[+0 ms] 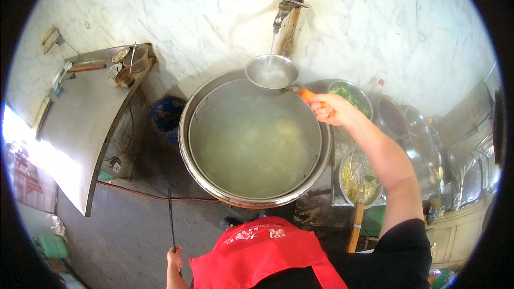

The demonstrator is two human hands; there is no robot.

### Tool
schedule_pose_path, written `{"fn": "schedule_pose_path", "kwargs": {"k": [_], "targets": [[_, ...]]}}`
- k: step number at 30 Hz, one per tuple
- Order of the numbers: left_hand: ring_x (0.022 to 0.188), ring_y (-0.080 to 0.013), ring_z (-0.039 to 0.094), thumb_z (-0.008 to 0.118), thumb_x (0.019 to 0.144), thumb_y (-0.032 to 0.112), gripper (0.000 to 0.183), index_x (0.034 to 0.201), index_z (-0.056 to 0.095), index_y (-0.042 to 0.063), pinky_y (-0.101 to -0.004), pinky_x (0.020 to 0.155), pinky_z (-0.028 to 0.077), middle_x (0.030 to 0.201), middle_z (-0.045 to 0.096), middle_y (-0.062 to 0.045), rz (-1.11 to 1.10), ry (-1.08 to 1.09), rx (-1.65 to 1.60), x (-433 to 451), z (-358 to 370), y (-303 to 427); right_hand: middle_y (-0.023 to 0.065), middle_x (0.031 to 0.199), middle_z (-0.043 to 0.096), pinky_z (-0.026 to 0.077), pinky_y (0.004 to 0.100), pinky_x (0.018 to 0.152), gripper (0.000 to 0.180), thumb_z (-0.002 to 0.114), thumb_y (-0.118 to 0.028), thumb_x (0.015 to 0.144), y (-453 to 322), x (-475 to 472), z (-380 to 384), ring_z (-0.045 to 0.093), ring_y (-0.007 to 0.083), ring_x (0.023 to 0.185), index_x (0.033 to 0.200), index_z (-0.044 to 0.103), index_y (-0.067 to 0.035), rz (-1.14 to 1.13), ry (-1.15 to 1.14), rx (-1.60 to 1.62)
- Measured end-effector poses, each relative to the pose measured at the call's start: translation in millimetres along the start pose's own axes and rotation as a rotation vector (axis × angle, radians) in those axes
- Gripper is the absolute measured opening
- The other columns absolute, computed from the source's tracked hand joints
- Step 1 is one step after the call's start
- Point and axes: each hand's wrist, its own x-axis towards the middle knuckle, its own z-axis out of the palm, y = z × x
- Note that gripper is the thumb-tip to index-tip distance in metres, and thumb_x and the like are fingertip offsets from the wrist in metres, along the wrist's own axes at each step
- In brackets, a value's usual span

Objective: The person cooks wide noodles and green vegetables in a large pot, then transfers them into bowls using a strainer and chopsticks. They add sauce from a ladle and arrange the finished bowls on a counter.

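My right hand (pixel 330 109) grips the orange handle of a metal ladle (pixel 272 73). The ladle's bowl is under a wall tap (pixel 283 13), and water runs from the spout into it. Below and around the bowl is a large round metal pot (pixel 185 150), with cloudy, pale greenish liquid (pixel 249 144) filling much of it. Paler patches show in the liquid at the right. Low at the left, my left hand (pixel 174 257) is closed around a pair of long dark chopsticks (pixel 171 216), which point forward, away from the pot.
Left stands a metal-topped counter (pixel 86 108) with small containers (pixel 122 75); a blue bin (pixel 166 114) sits beside the pot. A red hose (pixel 156 197) crosses the floor. At right are a bowl of greens (pixel 348 95) and a wooden-handled strainer (pixel 357 224) over a bowl of yellowish food (pixel 348 182).
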Motion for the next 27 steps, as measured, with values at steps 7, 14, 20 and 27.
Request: {"fn": "schedule_pose_path", "kwargs": {"k": [7, 14, 20, 27], "targets": [[0.055, -0.0256, 0.048, 0.048, 0.081, 0.023, 0.026, 0.072, 0.048, -0.001, -0.0344, 0.051, 0.038, 0.062, 0.051, -0.017, 0.801, 0.452, 0.367, -35.0, -33.2, 257.9, -0.0007, 0.055, 0.036, 0.019, 0.0162, 0.032, 0.010, 0.047, -0.006, 0.077, 3.7, 2.2, -4.1, 0.021, 0.0024, 0.034, 0.082, 0.041, 0.001, -0.052, -0.025, -0.002], [0.086, -0.0271, 0.051, 0.041, 0.083, 0.021, 0.026, 0.103, 0.051, 0.008, -0.0304, 0.075, 0.039, 0.092, 0.055, -0.012, 1.344, 0.336, 0.419, -158.5, 48.8, 559.9, 0.0000, 0.056, 0.037, 0.018, 0.0159, 0.033, 0.010, 0.049, -0.006, 0.075, 3.8, 7.4, -22.6, 0.021, 0.0029, 0.034, 0.078, 0.040, -0.002, -0.056, -0.056, 0.044], [0.095, -0.0279, 0.046, 0.041, 0.081, 0.020, 0.027, 0.104, 0.048, 0.009, -0.0335, 0.079, 0.037, 0.102, 0.050, -0.012, 1.774, 0.279, 0.555, -215.6, 177.0, 693.2, 0.0017, 0.057, 0.041, 0.022, 0.0154, 0.031, 0.010, 0.049, -0.004, 0.075, 12.1, 22.3, -35.7, 0.027, 0.0032, 0.036, 0.077, 0.039, -0.004, -0.025, -0.050, 0.046], [0.090, -0.0271, 0.049, 0.039, 0.080, 0.021, 0.026, 0.102, 0.048, 0.010, -0.0349, 0.075, 0.040, 0.100, 0.052, -0.010, 1.873, 0.256, 0.821, -249.7, 273.8, 737.3, -0.0008, 0.056, 0.041, 0.021, 0.0151, 0.031, 0.008, 0.048, -0.006, 0.076, 14.1, 10.3, -37.9, 0.030, 0.0027, 0.038, 0.076, 0.040, -0.006, -0.036, -0.015, -0.055]]}}
